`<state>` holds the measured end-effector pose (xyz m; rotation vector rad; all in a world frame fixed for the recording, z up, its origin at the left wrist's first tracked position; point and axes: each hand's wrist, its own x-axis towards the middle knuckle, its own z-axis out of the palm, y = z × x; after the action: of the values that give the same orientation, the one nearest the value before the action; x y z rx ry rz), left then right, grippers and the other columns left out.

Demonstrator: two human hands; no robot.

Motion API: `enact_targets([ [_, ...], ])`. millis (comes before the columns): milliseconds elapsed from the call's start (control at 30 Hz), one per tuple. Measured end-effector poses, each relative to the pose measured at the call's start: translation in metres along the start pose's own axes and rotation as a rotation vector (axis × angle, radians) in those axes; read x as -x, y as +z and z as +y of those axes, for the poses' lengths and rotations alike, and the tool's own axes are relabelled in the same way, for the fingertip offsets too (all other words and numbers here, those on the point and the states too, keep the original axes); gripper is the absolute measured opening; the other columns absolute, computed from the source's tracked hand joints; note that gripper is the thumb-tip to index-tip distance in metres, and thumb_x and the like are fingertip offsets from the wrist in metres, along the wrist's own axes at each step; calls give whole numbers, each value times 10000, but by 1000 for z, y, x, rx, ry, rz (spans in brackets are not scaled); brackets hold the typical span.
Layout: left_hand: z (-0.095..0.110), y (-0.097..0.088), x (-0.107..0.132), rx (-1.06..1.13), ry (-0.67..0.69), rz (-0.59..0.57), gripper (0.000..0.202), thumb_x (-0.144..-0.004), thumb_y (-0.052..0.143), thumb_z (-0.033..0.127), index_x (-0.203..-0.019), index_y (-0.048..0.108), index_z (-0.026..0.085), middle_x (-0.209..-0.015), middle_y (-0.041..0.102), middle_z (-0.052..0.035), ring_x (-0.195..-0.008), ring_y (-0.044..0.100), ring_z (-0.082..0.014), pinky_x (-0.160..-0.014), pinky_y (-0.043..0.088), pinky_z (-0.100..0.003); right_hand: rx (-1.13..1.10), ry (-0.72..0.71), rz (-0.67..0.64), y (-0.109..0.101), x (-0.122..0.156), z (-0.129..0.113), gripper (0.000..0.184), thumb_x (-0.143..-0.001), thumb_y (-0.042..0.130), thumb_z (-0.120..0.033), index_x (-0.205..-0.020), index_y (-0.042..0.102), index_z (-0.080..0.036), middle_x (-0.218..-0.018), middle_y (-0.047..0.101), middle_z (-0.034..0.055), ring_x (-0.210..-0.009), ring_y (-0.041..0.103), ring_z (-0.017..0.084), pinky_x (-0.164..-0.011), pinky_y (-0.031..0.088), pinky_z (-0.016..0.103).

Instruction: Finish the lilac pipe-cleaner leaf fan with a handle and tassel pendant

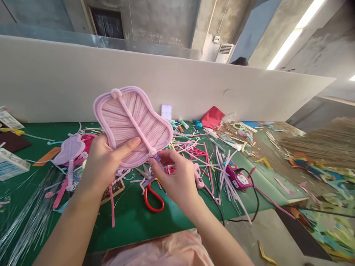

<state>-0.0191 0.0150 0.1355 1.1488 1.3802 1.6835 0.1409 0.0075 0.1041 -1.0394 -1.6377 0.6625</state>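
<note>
A pink and lilac hand fan (133, 127), made of fuzzy pipe cleaners with pleated pink filling, is held up tilted above the table. My left hand (107, 159) grips its lower left side, the thumb lying across the face. At the lower end of the central rib, my right hand (177, 173) pinches the fan's short purple stem; its fingertips partly cover it. Below, red-handled scissors (153, 198) lie on the table, blades partly hidden. A pink glue gun (198, 176) lies just right of my right hand.
On the green table (127, 231) lie many loose pipe cleaners (191, 146), a purple power socket (238, 177) with a black cord, and another lilac fan (70, 147) at left. Bundled wires (30, 210) lie front left. A white partition (194, 85) stands behind; paper scraps (330, 229) lie at right.
</note>
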Motion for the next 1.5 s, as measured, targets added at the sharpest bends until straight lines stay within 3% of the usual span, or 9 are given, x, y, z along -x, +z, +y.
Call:
enact_targets([
  [233,2,0,-4,174,-25,-53,332,-595,892,214,-889,755,142,-886,786,-41,-783,725,-189,-716,604,-288,-118,180,-230,-5,1,-2,158,-815,596,-279,-880,679,-161,-684,676,-4,-609,614,128,-582,456,219],
  [467,2,-6,-6,143,13,-27,314,-596,888,190,-878,758,144,-877,786,-34,-766,718,-176,-750,610,-307,-45,253,-401,-13,5,1,140,-796,504,-217,-753,629,-171,-610,578,-27,-549,473,101,-524,329,217],
  [800,11,-4,-5,286,-91,-97,333,-496,908,165,-795,763,148,-776,780,-26,-649,711,-154,-603,597,-234,-1112,665,-951,-14,17,46,230,-757,464,-349,-730,582,-153,-534,604,26,-571,604,167,-631,466,289],
  [1000,15,-10,-8,209,-89,-74,383,-494,908,213,-830,749,118,-877,793,-93,-765,747,-249,-749,627,-383,-1122,614,-1184,-8,31,72,376,-823,496,-470,-810,634,-120,-504,581,6,-516,590,163,-681,509,352],
  [1067,15,-15,-11,175,-84,-48,395,-516,902,222,-864,745,115,-911,793,-106,-813,748,-274,-797,618,-434,-853,519,-1077,-17,30,65,408,-870,506,-482,-946,658,-111,-680,682,60,-698,660,193,-784,508,372],
  [1200,10,-24,-16,-38,-6,72,472,-561,900,281,-978,742,128,-999,784,-106,-961,718,-317,-946,545,-520,-232,207,-268,-26,28,40,307,-985,418,-344,-1181,593,-186,-1157,677,110,-1077,629,200,-969,473,380],
  [1267,7,-25,-17,-96,-1,94,486,-565,900,308,-989,744,128,-1023,778,-115,-1011,698,-344,-988,505,-552,-16,-26,-72,-20,31,27,341,-973,443,-261,-1299,525,-207,-1300,610,126,-1213,565,220,-1029,452,412],
  [1367,4,-20,-15,-36,-52,29,452,-568,896,299,-958,748,126,-1008,780,-127,-974,712,-337,-903,562,-499,225,-264,-91,-5,37,16,430,-920,557,-222,-1346,519,-177,-1335,593,161,-1256,527,279,-1041,441,461],
  [1500,8,-15,-12,110,-154,-83,429,-548,900,246,-935,748,137,-929,792,-100,-834,742,-267,-757,609,-378,109,-76,-179,-3,34,17,313,-965,497,-251,-1237,631,-171,-959,736,105,-869,663,229,-795,521,370],
])
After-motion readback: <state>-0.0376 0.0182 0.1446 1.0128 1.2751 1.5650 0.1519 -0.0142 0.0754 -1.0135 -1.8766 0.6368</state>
